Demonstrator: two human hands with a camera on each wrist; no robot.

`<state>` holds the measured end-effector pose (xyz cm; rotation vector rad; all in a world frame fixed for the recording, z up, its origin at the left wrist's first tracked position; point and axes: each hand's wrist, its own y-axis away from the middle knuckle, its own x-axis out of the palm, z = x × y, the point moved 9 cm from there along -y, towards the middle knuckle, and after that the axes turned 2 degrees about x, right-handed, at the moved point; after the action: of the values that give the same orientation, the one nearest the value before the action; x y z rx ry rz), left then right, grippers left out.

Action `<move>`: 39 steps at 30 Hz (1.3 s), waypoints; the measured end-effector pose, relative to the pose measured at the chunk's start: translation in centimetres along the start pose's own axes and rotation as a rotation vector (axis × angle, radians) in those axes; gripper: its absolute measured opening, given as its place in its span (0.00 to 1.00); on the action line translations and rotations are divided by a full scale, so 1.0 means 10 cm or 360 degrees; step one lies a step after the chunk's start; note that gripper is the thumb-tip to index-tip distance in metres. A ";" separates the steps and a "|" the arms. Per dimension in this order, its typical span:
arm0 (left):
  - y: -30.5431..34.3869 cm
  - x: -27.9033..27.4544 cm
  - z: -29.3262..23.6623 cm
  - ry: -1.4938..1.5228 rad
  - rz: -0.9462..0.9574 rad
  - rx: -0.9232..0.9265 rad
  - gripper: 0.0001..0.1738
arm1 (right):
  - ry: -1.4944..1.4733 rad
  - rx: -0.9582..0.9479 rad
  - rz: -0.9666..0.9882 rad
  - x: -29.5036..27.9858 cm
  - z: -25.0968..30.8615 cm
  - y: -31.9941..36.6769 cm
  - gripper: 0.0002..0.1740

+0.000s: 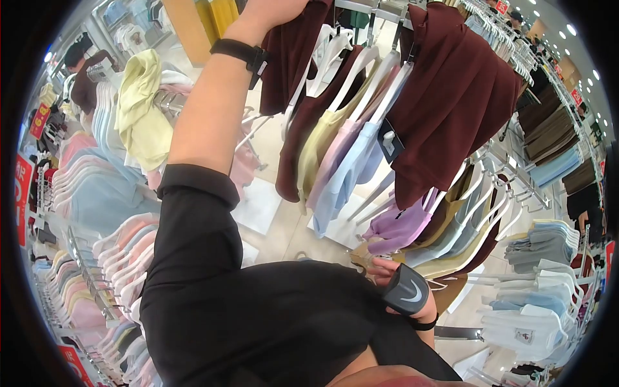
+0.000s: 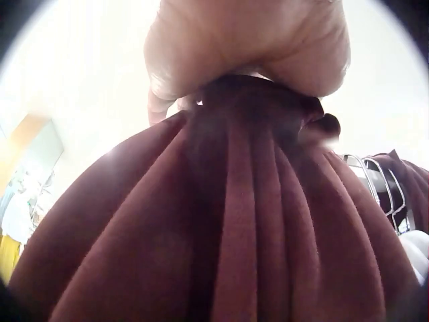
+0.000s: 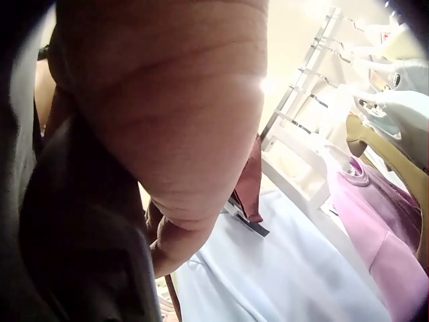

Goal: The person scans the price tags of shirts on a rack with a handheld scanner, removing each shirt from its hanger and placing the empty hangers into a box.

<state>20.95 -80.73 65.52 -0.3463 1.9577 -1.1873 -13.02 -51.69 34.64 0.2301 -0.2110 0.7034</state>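
The fingers (image 2: pixel 248 40) of the left hand (image 1: pixel 269 14) are curled tight on a fold of the maroon garment (image 2: pixel 234 221), held high beside the white hangers (image 1: pixel 351 68). The step is judged to be handling it at the rack, and a firm grip and a clear path between hangers are called for next. That pinch is shown in only 1 view, the left wrist's, while the right hand (image 1: pixel 387 274), low by the lilac top (image 1: pixel 396 229), is placed by the head view, and whether it holds anything cannot be told.
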 end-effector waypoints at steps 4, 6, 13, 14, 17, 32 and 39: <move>0.16 -0.11 -0.26 -0.0171 -0.0072 0.0138 0.37 | 0.0041 -0.0026 0.0040 -0.04 -0.02 -0.03 0.54; 0.29 -0.10 -0.34 -0.0428 -0.0128 0.0246 0.43 | 0.0041 -0.0032 0.0043 -0.05 -0.02 -0.04 0.53; 0.32 -0.08 -0.04 -0.0340 -0.0207 0.0306 0.19 | 0.0024 0.0021 0.0121 -0.05 -0.03 -0.11 0.54; 0.33 -0.10 0.05 -0.0351 -0.0227 0.0292 0.16 | 0.0022 0.0019 0.0119 -0.06 -0.03 -0.11 0.54; 0.32 -0.22 -0.08 -0.0335 -0.0294 0.0137 0.14 | 0.0036 -0.0006 0.0101 -0.13 -0.02 -0.12 0.53; 0.43 -1.29 0.60 0.0480 -0.1232 -0.0473 0.17 | 0.0115 -0.0044 0.0043 -0.20 0.02 -0.12 0.51; 0.27 -1.57 0.39 0.1455 -0.0972 -0.0462 0.15 | 0.0076 -0.0018 0.0029 -0.23 0.00 -0.15 0.51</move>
<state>34.40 -72.49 70.08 -0.6664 2.9676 -1.6203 -13.72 -54.24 33.86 0.2007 -0.1714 0.7249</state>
